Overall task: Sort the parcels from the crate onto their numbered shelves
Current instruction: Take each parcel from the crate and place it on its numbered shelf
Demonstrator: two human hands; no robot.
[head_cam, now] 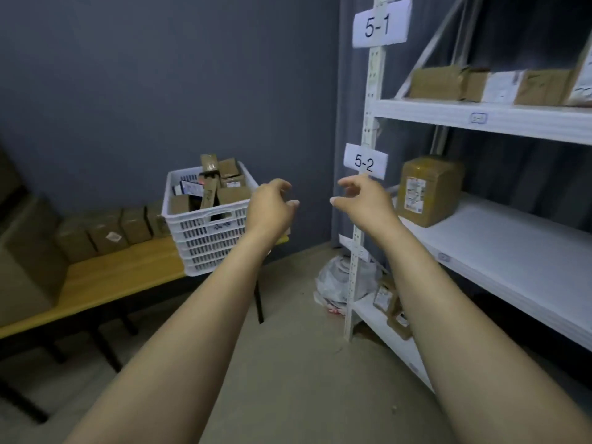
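Note:
A white slatted crate (pixel 205 238) full of brown parcels (pixel 224 184) stands on the right end of a wooden bench (pixel 121 270). My left hand (pixel 270 206) hovers just right of the crate, fingers loosely curled, holding nothing. My right hand (pixel 363 200) is raised beside it, in front of the rack's post, also empty with relaxed fingers. The white rack (pixel 480 118) on the right carries the labels 5-1 (pixel 378 25) and 5-2 (pixel 364 161). Several parcels (pixel 439 83) line the 5-1 shelf. One tall brown parcel (pixel 427 190) stands on the 5-2 shelf (pixel 512 251).
More cardboard boxes (pixel 105 233) sit in a row on the bench left of the crate, with a large box (pixel 28 261) at far left. A crumpled plastic bag (pixel 342 280) lies on the floor by the rack's post. Small parcels (pixel 392 306) rest on the lowest shelf.

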